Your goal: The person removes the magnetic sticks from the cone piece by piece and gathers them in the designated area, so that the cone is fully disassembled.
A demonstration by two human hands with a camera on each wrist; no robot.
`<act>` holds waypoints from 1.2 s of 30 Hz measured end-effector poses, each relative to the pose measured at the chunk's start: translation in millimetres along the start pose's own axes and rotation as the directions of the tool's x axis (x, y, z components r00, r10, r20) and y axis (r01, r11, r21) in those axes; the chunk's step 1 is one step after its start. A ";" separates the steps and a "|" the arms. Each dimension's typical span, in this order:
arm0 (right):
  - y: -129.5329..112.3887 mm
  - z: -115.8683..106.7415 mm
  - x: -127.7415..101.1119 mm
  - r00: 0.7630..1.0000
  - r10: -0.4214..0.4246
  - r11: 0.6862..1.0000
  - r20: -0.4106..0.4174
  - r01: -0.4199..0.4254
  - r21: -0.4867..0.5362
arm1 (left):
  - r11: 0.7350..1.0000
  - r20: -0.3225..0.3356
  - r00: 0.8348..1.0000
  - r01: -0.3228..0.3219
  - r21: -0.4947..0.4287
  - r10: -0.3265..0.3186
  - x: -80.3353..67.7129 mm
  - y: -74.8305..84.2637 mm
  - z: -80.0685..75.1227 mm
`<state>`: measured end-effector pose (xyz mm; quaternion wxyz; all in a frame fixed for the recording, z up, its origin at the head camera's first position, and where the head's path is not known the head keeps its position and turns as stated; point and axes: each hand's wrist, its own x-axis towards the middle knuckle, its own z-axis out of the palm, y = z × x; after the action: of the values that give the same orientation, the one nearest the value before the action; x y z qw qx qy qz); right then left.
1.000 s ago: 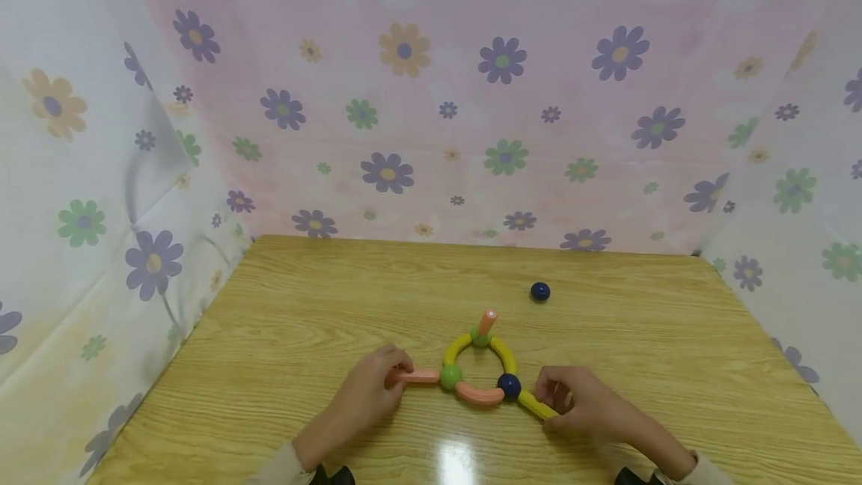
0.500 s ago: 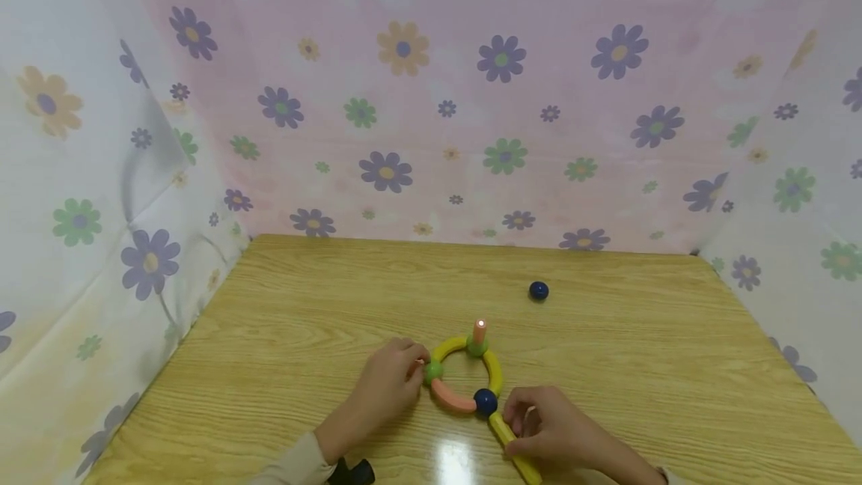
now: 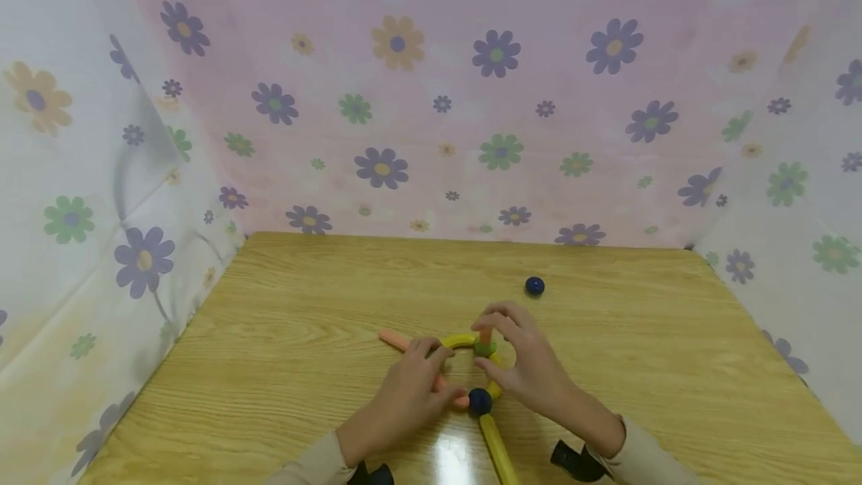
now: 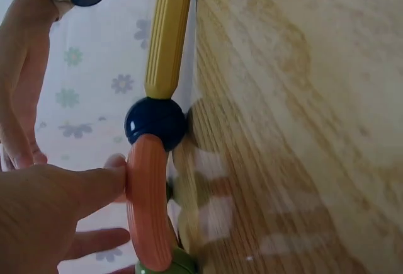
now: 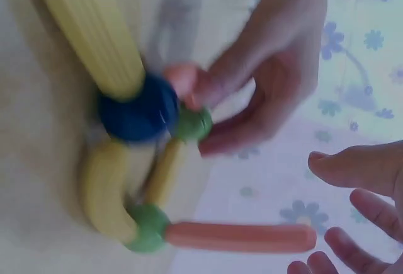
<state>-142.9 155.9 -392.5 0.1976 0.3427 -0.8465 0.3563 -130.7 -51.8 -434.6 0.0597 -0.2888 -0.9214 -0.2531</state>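
Landmark: the toy ring [image 3: 471, 373] is lying on the wooden table [image 3: 303, 365], near its front edge.
Loose pink stick [image 3: 397, 339]: lying flat just left of the ring, beside the left hand.
Left hand [image 3: 407, 395]: gripping the ring's left side, fingers curling onto the pink curved piece [image 4: 148, 211].
Navy ball joint [image 3: 480, 400]: sitting at the ring's near side, linking the pink piece to the yellow stick [image 3: 498, 451], which is running back toward the person.
Right hand [image 3: 521, 365]: hovering at the ring's far side, fingers curling narrowly around the short upright pink peg [image 3: 485, 334] on the green ball [image 3: 483, 348].
Loose navy ball [image 3: 534, 286]: resting well behind the ring, to the right.
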 end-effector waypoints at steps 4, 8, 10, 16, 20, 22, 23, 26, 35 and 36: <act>12.2 -3.2 20.4 0.998 -0.003 0.999 0.061 0.005 -0.038 | 1.000 0.040 0.999 -0.001 -0.028 0.002 4.1 -6.9 1.3; 25.4 -10.3 28.5 0.986 0.033 0.999 0.163 -0.037 0.018 | 0.999 0.079 0.997 -0.018 -0.045 0.022 8.3 -8.3 1.8; 30.3 -15.2 30.2 0.983 0.034 0.998 0.181 -0.042 0.041 | 0.997 0.075 0.995 -0.055 -0.046 0.058 11.1 -7.0 1.6; 37.2 -31.4 34.1 0.977 0.020 0.998 0.213 -0.033 0.057 | 0.980 0.045 0.979 -0.196 -0.032 0.197 21.8 -1.7 5.6; 42.3 -38.9 34.8 0.957 0.012 0.999 0.291 -0.024 0.037 | 0.969 0.050 0.970 -0.242 0.043 0.239 27.4 -0.3 13.5; 43.7 -43.4 34.8 0.941 0.016 0.999 0.337 -0.025 0.024 | 0.960 0.070 0.963 -0.267 0.089 0.261 29.9 -0.2 16.6; 44.1 -45.8 34.8 0.934 0.015 1.000 0.357 -0.022 0.016 | 0.955 0.090 0.959 -0.277 0.107 0.268 31.0 0.0 17.6; 43.6 -53.6 35.1 0.914 0.013 1.000 0.406 -0.007 -0.016 | 0.938 0.160 0.944 -0.311 0.154 0.287 34.2 0.2 19.9; 49.6 -68.1 27.5 0.836 0.070 0.990 0.545 0.011 -0.144 | 0.923 0.295 0.919 -0.329 0.200 0.263 42.8 0.1 21.4; 51.3 -68.4 25.8 0.823 0.080 0.988 0.563 0.008 -0.152 | 0.919 0.298 0.916 -0.337 0.207 0.268 43.8 0.2 21.4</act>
<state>-191.4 221.3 -355.9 -0.0450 0.4013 -0.8972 0.1785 -166.1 -18.9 -441.9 0.0116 -0.4500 -0.8894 -0.0799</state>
